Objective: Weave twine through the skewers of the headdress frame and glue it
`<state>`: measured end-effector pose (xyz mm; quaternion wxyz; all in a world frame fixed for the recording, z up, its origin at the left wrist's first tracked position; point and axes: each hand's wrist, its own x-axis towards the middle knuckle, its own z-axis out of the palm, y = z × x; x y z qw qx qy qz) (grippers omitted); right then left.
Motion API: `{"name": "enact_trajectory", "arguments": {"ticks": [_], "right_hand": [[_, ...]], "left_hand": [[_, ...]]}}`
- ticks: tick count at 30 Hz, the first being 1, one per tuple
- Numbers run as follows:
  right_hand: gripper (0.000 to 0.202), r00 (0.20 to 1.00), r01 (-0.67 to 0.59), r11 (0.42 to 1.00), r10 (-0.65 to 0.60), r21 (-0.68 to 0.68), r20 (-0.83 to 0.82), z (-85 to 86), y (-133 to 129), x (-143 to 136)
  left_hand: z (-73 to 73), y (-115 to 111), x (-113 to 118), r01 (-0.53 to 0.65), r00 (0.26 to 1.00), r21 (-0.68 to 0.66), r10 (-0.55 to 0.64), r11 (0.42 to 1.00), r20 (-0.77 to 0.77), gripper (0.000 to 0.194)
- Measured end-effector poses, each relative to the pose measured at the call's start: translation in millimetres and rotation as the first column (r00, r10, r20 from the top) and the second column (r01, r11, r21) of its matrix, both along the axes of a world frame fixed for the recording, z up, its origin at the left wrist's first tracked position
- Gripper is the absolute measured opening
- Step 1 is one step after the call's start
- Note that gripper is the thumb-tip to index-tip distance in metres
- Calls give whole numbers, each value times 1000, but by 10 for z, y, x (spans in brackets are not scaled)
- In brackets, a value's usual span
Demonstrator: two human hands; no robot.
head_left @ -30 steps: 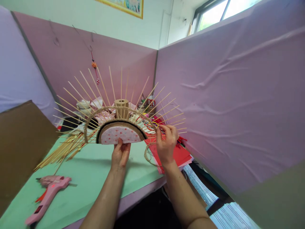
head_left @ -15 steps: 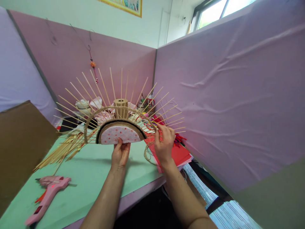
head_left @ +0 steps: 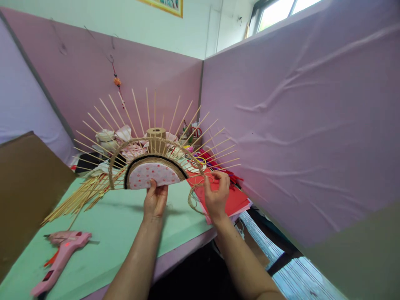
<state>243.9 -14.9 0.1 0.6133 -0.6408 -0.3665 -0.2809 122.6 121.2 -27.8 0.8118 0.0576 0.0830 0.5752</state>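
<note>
My left hand [head_left: 155, 201] grips the lower edge of a half-round fan-shaped craft piece [head_left: 156, 174], its thumb over the white, red-spotted face. Black and brown bands edge that face, and thin wooden sticks [head_left: 109, 112] radiate from it. An arc of twine [head_left: 125, 143] crosses the sticks partway out. At the right end of this arc is my right hand [head_left: 218, 196], thumb and curled fingers apart. A loose loop of twine [head_left: 191, 198] hangs just left of it.
A pink hot glue gun [head_left: 64, 254] lies front left on the green tabletop [head_left: 125, 237]. Loose sticks [head_left: 75, 200] are spread behind it. A twine spool [head_left: 156, 133] stands at the back, red sheets [head_left: 236, 202] lie right, and a brown board [head_left: 31, 187] leans left.
My right hand has lowered slightly, and its fingers have parted from the thumb at the twine arc. The craft piece has tilted a little; the whole view has shifted slightly.
</note>
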Motion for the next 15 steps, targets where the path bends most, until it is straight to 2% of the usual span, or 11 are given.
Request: {"name": "enact_trajectory", "arguments": {"ticks": [5, 9, 15], "right_hand": [[19, 992, -81, 993, 73, -87, -99, -111, 22, 12], [13, 991, -134, 984, 131, -116, -31, -147, 24, 27], [12, 989, -125, 974, 138, -190, 54, -177, -21, 52]], "left_hand": [[24, 6, -6, -20, 1000, -37, 20, 999, 0, 19], [35, 5, -7, -24, 1000, -39, 24, 999, 3, 21], [23, 12, 3, -7, 1000, -50, 6, 999, -17, 21]]}}
